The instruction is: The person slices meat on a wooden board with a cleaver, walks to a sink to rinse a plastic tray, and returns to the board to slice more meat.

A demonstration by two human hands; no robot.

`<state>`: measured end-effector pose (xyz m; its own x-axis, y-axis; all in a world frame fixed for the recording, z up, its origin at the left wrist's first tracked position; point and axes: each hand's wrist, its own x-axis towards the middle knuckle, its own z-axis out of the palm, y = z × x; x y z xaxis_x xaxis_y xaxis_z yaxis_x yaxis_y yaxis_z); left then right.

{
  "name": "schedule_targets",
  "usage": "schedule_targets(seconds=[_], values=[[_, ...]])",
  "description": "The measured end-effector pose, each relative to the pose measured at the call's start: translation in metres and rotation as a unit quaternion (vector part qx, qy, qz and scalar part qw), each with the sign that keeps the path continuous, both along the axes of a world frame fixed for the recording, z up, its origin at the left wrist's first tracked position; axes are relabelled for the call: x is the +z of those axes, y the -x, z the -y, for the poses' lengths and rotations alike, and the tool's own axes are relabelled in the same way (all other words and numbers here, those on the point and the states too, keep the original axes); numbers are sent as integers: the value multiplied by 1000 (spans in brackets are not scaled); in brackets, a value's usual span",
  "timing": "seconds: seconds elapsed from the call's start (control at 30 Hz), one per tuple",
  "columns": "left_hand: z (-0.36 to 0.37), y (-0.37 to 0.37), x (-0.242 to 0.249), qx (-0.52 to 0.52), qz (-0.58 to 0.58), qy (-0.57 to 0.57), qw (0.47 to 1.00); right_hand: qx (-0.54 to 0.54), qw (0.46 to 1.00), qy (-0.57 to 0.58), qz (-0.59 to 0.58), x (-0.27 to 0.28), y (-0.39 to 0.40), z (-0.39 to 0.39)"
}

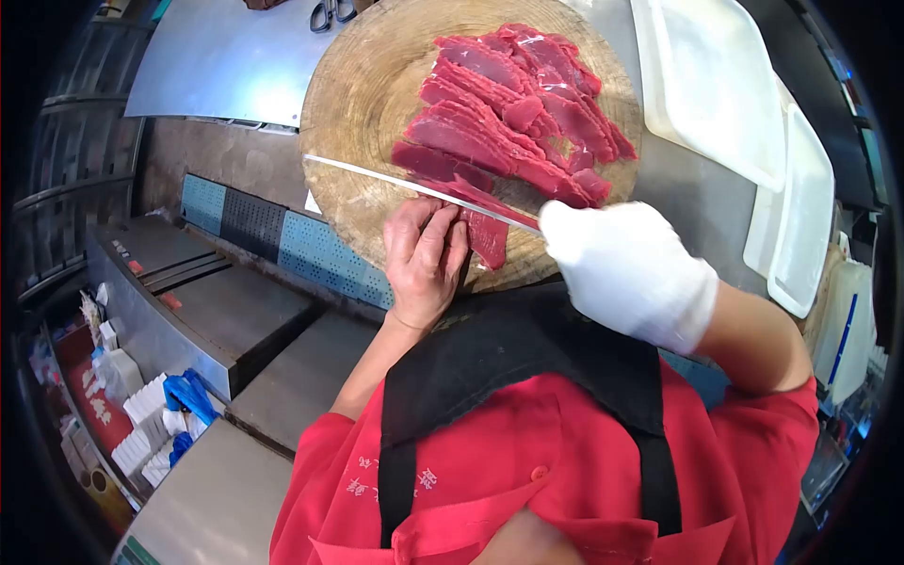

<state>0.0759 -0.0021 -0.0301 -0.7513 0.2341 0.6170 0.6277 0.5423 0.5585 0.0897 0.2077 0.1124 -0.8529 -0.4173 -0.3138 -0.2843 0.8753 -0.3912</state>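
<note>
A round wooden chopping block (367, 104) carries a pile of red raw meat slices (513, 108). My right hand (626, 273), in a white glove, grips the handle of a long thin knife (414, 186) whose blade lies flat across the block. My bare left hand (424, 259) presses down on a piece of red meat (488, 234) at the block's near edge, right under the blade, fingers flat on it.
White plastic trays (716, 85) lie on the steel counter to the right. Scissors (331, 13) rest behind the block. Steel cabinets (202, 311) and white boxes with a blue bag (184, 395) stand lower left. I wear a red shirt and black apron.
</note>
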Motion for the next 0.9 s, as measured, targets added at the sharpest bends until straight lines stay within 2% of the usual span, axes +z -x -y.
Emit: schedule_targets(seconds=[0.13,0.2,0.4,0.5,0.57,0.7,0.77,0.83,0.9], values=[[0,2,-2,1,-19,-1,1000,-9,1000,-11,6,11,-28,-16],[3,3,-1,-15,-14,35,999,-3,1000,-25,4,13,-37,-22],[0,5,-7,-13,5,-18,1000,12,996,-77,52,11,-25,-14],[1,7,-7,-12,4,-17,1000,30,999,0,19,-12,2,6],[1,7,-7,-6,3,-19,1000,17,999,21,37,-24,24,37],[-2,2,-5,15,7,-21,1000,25,991,89,-94,-41,16,45],[-1,-1,-11,22,-2,-21,1000,15,994,77,-74,-31,13,34],[-4,0,-8,31,-14,-28,999,9,999,-16,29,-19,3,15],[-3,-1,-7,31,-20,-17,999,-7,999,-27,-27,-21,-9,-2]])
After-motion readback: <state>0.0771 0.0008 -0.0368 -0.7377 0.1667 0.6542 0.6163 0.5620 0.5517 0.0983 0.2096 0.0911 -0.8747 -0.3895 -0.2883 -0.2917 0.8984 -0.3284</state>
